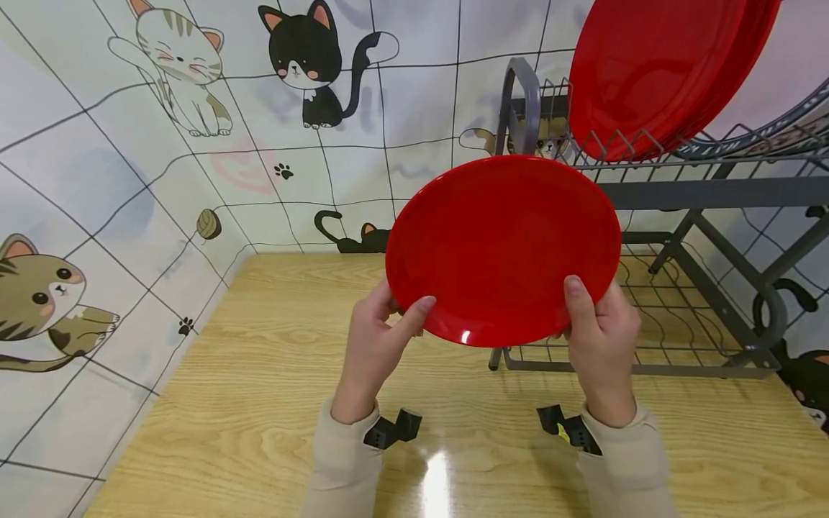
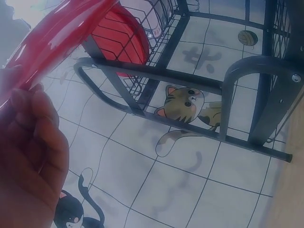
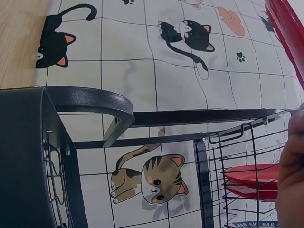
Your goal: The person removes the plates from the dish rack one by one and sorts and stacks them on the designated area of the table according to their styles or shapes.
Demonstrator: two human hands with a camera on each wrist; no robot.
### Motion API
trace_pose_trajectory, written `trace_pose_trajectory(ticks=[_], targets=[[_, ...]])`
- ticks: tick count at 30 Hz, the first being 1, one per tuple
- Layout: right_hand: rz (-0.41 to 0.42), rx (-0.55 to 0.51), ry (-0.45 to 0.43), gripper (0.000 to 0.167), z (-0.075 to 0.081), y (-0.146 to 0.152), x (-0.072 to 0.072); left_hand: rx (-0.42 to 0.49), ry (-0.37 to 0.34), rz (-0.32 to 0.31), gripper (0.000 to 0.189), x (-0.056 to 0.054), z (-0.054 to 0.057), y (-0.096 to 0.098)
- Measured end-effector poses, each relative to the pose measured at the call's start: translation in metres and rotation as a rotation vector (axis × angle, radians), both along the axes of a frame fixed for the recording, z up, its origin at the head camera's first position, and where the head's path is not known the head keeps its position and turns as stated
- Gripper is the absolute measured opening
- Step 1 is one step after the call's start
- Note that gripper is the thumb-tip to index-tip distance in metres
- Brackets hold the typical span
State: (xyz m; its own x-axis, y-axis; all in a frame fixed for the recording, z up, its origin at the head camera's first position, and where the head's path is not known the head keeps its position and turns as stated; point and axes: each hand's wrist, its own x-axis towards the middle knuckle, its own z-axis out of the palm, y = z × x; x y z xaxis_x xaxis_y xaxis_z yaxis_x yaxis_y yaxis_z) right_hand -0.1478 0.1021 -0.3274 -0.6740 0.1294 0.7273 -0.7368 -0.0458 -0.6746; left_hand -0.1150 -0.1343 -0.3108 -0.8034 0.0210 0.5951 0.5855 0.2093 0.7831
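A red oval plate [image 1: 505, 244] is held up in the air between both hands, tilted so its upper face shows in the head view. My left hand [image 1: 382, 331] pinches its lower left rim, thumb on the face and fingers behind. On the lower right rim, my right hand [image 1: 602, 331] grips the same way. In the left wrist view the plate's glossy red rim [image 2: 57, 42] lies against the curled fingers [image 2: 42, 114]. Only a strip of the plate [image 3: 289, 33] appears in the right wrist view, above the right hand [image 3: 292, 171].
A grey two-tier dish rack [image 1: 706, 194] stands at the right. Its upper basket holds red plates [image 1: 660, 79] on edge and a blue-rimmed patterned plate [image 1: 771, 133]. Below is a wire shelf [image 1: 680, 316]. The wooden table [image 1: 259, 403] meets cat-printed tile walls [image 1: 414, 108].
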Motion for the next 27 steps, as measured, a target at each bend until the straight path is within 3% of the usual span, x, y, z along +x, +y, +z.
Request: trace_pose_trajectory(ticks=[11,18,27], targets=[[-0.158,0.130,-0.020,0.014,0.009,-0.005,0.009,-0.061,0.006,0.001,0.015,-0.006,-0.015,0.000],[-0.123,0.087,-0.006,0.012,0.012,-0.005,0.010,-0.038,-0.002,-0.009,0.013,-0.005,-0.015,-0.002],[-0.128,0.124,0.007,0.015,0.013,-0.002,0.006,-0.023,0.003,-0.012,0.011,-0.007,-0.012,0.000]])
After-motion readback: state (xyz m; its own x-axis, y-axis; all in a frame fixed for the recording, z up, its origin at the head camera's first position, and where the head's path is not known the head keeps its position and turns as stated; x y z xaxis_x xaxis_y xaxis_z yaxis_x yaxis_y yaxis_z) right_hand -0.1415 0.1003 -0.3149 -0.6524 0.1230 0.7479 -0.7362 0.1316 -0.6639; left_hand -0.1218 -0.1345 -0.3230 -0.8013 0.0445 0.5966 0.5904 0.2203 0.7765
